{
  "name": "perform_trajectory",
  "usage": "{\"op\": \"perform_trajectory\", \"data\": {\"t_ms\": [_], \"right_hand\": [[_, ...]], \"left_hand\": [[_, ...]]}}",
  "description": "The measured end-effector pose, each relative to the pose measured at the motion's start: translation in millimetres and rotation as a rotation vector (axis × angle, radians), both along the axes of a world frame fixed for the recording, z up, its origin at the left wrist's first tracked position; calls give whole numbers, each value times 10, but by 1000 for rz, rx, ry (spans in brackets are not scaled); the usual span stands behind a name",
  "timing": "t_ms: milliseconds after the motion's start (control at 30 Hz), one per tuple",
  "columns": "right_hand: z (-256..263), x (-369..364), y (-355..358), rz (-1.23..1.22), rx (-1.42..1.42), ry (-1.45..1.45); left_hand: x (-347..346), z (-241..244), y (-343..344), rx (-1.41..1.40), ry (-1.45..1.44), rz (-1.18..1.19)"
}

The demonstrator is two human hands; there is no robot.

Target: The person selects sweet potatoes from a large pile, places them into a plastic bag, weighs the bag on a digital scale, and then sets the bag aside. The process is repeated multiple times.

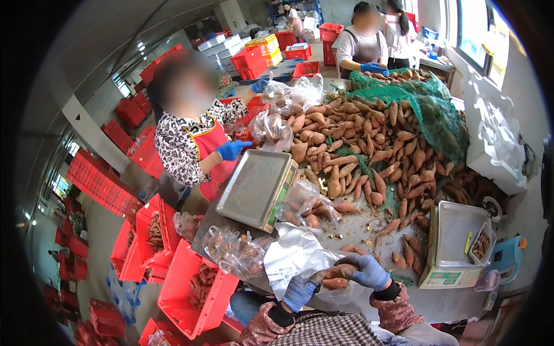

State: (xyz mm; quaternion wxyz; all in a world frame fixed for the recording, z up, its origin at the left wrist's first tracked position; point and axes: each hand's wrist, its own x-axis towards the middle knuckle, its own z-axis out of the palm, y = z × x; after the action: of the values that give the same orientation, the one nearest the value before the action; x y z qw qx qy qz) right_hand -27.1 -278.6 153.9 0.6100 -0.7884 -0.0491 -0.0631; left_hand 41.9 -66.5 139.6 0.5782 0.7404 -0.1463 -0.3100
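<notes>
My left hand (299, 290), in a blue glove with darkened fingertips, is closed at the near end of a sweet potato (335, 272). My right hand (370, 271), gloved alike, grips the same root from its other end. Just below it another sweet potato (335, 283) shows, over a clear plastic bag (346, 297); whether it lies inside the bag cannot be told. White plastic bags (288, 255), one bearing print, lie flat beyond my left hand. Tied clear bags of sweet potatoes (238, 253) rest to the left on the metal table (402, 305).
A platform scale (255, 186) stands ahead-left, another scale (461, 238) right, carrying a yellow-handled knife (468, 242) and a small tray (481, 246). Beyond is a sweet potato heap (368, 134) with green netting (415, 104). Red crates (197, 287) stand left; a co-worker (203, 147) stands across.
</notes>
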Motion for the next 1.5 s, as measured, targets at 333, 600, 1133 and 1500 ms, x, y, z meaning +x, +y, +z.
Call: {"op": "perform_trajectory", "data": {"t_ms": [333,600,1133,1500], "right_hand": [[-363,-38,265,128,1191,254],[-1219,181,554,178,-333,450],[-1034,20,-209,-273,1,245],[-616,-110,-205,-176,-374,268]], "left_hand": [[221,-283,61,-1347,1112,61],[49,-50,-4,-1228,1034,142],[39,864,213,-534,442,-443],[52,419,215,-533,639,-383]]}}
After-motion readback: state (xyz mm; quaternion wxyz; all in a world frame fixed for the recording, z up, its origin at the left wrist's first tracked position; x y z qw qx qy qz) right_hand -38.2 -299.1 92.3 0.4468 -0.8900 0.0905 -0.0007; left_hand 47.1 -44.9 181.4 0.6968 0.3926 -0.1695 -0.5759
